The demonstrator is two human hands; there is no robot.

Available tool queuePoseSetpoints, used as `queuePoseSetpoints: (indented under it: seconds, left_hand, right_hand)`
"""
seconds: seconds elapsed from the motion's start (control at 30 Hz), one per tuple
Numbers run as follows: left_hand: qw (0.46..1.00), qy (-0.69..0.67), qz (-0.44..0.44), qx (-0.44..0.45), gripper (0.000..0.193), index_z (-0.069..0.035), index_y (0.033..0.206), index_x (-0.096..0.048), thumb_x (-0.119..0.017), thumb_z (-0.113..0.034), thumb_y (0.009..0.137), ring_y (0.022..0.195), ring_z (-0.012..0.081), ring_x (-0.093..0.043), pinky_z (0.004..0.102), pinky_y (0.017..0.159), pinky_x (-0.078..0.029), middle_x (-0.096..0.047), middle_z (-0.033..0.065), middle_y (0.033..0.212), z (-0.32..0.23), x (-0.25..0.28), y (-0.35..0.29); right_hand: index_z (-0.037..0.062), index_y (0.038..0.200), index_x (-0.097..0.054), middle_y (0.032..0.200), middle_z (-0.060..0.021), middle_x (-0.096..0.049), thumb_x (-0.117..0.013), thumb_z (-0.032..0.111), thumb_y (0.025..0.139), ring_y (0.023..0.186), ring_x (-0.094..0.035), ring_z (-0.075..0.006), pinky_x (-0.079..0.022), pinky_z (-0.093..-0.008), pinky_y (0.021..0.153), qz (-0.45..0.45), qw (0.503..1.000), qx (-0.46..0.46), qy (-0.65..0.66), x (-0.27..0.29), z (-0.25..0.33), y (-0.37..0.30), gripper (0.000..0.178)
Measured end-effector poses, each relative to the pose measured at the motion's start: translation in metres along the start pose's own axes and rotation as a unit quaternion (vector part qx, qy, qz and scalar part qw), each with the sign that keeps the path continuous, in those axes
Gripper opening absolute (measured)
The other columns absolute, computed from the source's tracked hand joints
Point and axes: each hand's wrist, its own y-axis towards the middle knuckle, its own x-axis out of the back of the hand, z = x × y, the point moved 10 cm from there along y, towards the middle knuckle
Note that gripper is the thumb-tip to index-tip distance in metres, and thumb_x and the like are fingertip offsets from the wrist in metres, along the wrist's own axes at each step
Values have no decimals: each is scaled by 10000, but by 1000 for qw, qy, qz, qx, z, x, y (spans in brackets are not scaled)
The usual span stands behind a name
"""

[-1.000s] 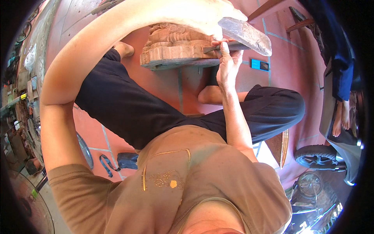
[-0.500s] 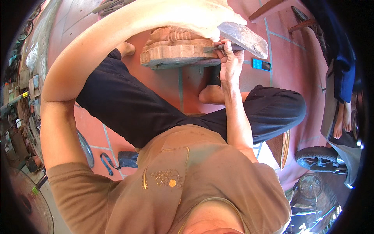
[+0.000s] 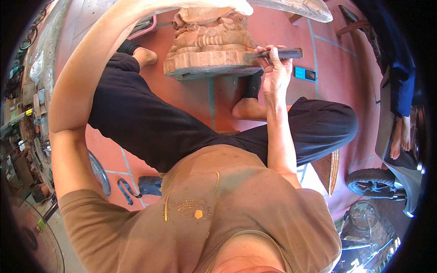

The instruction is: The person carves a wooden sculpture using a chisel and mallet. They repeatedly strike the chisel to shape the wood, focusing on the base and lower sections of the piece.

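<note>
A carved wooden figure (image 3: 211, 38) stands on the floor between my feet, with a pale, roughly cut rim (image 3: 200, 59) along its near side. My right hand (image 3: 275, 75) pinches a chisel (image 3: 289, 53) by its dark handle. The blade points left and meets the right end of the carving's base. High at the top edge, my left hand (image 3: 239, 5) is closed round a wooden mallet (image 3: 309, 9), whose thick grey head reaches to the right, apart from the chisel. Part of that hand and the mallet lie outside the picture.
A blue keypad phone (image 3: 305, 74) lies on the red tiles right of my right hand. Bent legs in dark trousers (image 3: 150, 113) flank the carving. Another person's feet (image 3: 400, 136) and a motorbike wheel (image 3: 371, 182) are at far right. A fan (image 3: 36, 236) stands lower left.
My left hand has lifted the mallet up and away from the chisel, uncovering the carving's upper part. My right hand and chisel have shifted slightly right.
</note>
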Motion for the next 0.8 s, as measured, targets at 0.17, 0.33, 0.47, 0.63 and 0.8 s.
queuePoseSetpoints:
  seconds: [0.17, 0.33, 0.47, 0.63, 0.8]
  left_hand:
    - [1000, -9, -12, -17, 759, -68, 1510, -497, -762, -308, 840, 1251, 374, -611, 432, 1071, -474, -645, 239, 1338, 12, -6, -1]
    - [1000, 1, 0, 17, 757, -80, 1514, -497, -760, -317, 845, 1212, 366, -626, 426, 1049, -488, -657, 230, 1311, 17, -9, 0]
    - [999, 31, -23, -24, 759, -97, 1527, -488, -756, -314, 851, 1165, 357, -641, 423, 1035, -497, -667, 229, 1281, -8, -3, -12]
    - [998, -46, 42, 14, 770, -87, 1535, -473, -755, -305, 853, 1078, 345, -682, 408, 990, -524, -662, 234, 1300, -7, -5, -9]
    - [996, -82, 28, -27, 770, -59, 1534, -460, -748, -288, 857, 1003, 372, -716, 419, 946, -547, -685, 263, 1244, -16, -19, -2]
  right_hand:
    - [98, 1198, -507, 1036, -88, -678, -699, 56, 982, 960, -725, -284, -589, -446, 843, 12, 1000, -2, -27, -11, -6, -12, 293]
    - [103, 1202, -509, 1030, -62, -672, -701, 51, 979, 954, -722, -253, -581, -426, 837, 14, 997, 21, -68, -20, -3, -20, 299]
    - [106, 1200, -511, 1032, -51, -665, -698, 48, 979, 955, -717, -232, -576, -424, 864, 15, 994, 42, -100, -24, 3, -25, 295]
    - [109, 1206, -509, 1042, -41, -661, -692, 56, 987, 959, -710, -205, -554, -394, 885, 25, 992, 54, -109, -26, 5, -29, 291]
    - [108, 1214, -521, 1051, -55, -669, -683, 53, 989, 978, -721, -233, -563, -436, 935, 40, 986, 66, -147, -35, 4, -30, 282]
